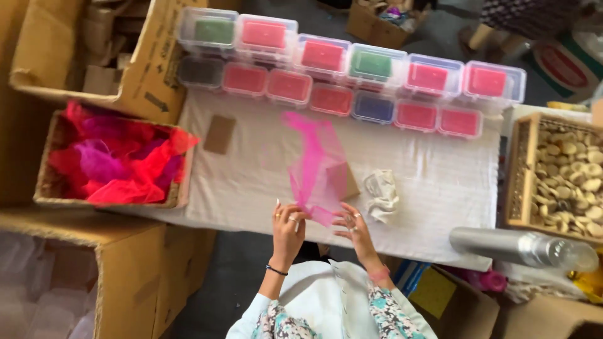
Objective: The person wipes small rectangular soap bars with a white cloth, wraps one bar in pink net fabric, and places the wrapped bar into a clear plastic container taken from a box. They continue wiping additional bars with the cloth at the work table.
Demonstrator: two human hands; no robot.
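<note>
Holding up a sheer pink mesh bag [317, 166] at mid-frame, just above the white table cloth [433, 182]: left hand [287, 227] pinches its lower corner, right hand [352, 226] has fingers spread against the bottom edge. Small brown box [347, 182] sits behind it, crumpled white mesh [382, 194] just right.

We count thirteen lidded plastic boxes [322, 55] along the table's [433, 182] far edge: nine pink, two green, one blue, one dark.
</note>
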